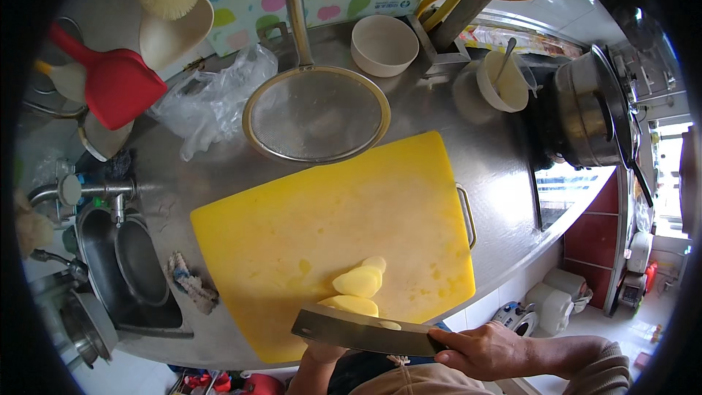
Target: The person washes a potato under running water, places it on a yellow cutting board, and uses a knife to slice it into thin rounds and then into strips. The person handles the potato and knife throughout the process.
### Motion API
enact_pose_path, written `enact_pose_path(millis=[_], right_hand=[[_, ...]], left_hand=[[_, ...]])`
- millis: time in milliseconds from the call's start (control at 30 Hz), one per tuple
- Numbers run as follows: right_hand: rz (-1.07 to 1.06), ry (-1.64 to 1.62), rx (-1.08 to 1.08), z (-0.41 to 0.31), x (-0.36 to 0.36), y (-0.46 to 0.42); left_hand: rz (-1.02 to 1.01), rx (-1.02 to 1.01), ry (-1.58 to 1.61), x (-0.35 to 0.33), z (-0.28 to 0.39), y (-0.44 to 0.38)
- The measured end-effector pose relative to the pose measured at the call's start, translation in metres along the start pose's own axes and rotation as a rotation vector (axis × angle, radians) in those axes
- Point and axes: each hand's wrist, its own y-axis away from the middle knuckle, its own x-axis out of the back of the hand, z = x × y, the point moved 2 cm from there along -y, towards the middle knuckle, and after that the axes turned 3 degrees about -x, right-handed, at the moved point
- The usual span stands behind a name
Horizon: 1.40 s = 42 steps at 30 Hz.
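My right hand [482, 350] is closed around the handle end of a wide-bladed kitchen knife [362, 336], at the near edge of a yellow cutting board [340, 219]. A small pale slice [390, 325] clings to the blade. Behind the blade, mostly hidden, is my left hand [324, 351]; its fingers cannot be made out. A larger pale yellow piece, likely peeled potato [351, 304], shows just beyond the blade. Several thin oval slices [359, 281] lie overlapping on the board past it.
A round mesh strainer [316, 115] hangs over the board's far edge. Beyond stand a white bowl [384, 46], a crumpled plastic bag [219, 101] and a bowl with a spoon [502, 85]. A sink [131, 269] and a rag [192, 285] are at left, a metal pot [581, 115] at right.
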Motion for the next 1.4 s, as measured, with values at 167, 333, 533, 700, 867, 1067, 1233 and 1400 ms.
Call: enact_pose_path(millis=[167, 333, 533, 700, 867, 1067, 1233, 1400], right_hand=[[-0.113, -0.037, -0.083, -0.007, 0.007, -0.015], [0.081, -0.067, 0.069, 0.016, -0.028, -0.076], [0.175, -0.144, 0.205, 0.015, -0.019, -0.047], [-0.037, -0.008, -0.04, 0.009, -0.001, 0.007], [-0.059, -0.049, -0.061, -0.002, 0.005, -0.008], [-0.006, -0.11, 0.01, 0.016, -0.028, -0.078], [-0.048, -0.125, -0.017, 0.003, -0.008, -0.032], [-0.032, -0.029, -0.009, 0.005, 0.002, 0.006]], left_hand=[[0.063, 0.113, 0.085, 0.014, 0.004, -0.021], [0.186, 0.055, 0.246, 0.025, 0.002, -0.042], [0.139, 0.126, 0.155, 0.018, 0.003, -0.027], [0.051, 0.096, 0.253, -0.001, -0.003, 0.001], [-0.05, 0.104, 0.01, 0.016, 0.002, -0.016], [0.184, 0.055, 0.278, 0.023, 0.0, -0.039], [0.096, 0.098, 0.1, 0.011, 0.001, -0.015], [-0.011, 0.051, 0.054, -0.009, -0.003, 0.015]])
